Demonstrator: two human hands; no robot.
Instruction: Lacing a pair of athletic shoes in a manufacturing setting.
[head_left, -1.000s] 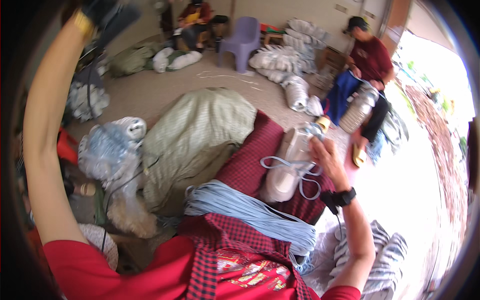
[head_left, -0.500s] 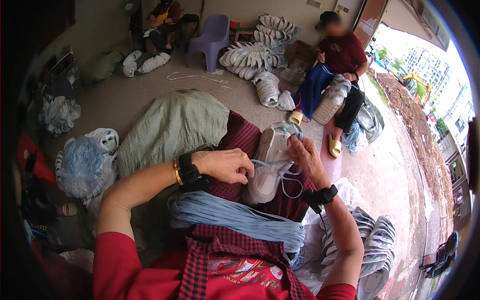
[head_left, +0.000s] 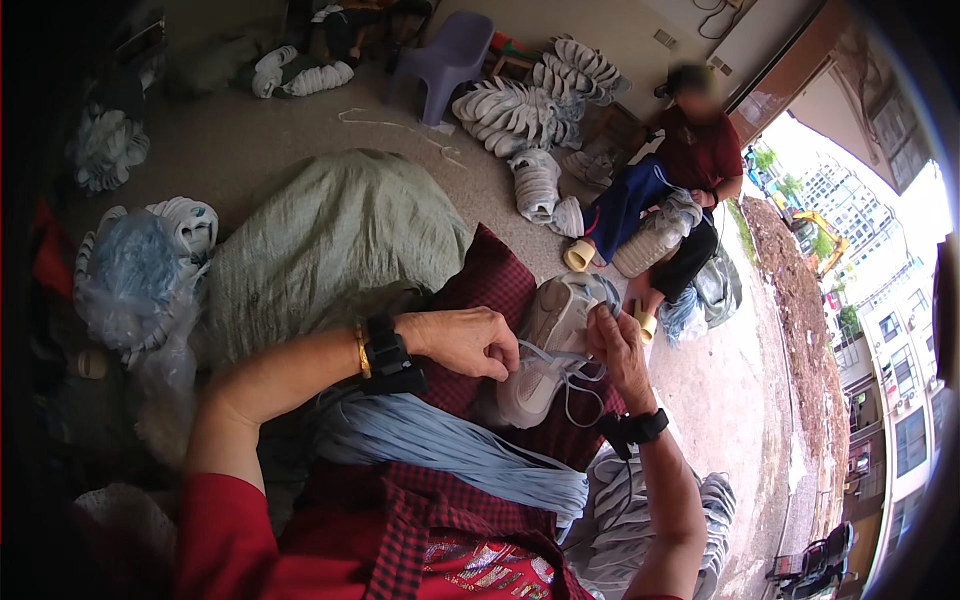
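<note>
A pale grey shoe (head_left: 545, 345) lies on the checked cloth (head_left: 490, 285) over the lap. The left hand (head_left: 462, 340) pinches its light blue lace (head_left: 570, 370); the right hand (head_left: 618, 345) steadies the toe. Best keep the lace taut, threading eyelets evenly above the lace bundle (head_left: 450, 445).

A pale grey sneaker (head_left: 548, 345) is held on the lap between both hands. Its side is gripped by the left hand (head_left: 462, 341), while a light blue lace (head_left: 572, 372) is pinched by the right hand (head_left: 618, 345). A bundle of blue laces (head_left: 450, 450) is draped just below the left wrist.
</note>
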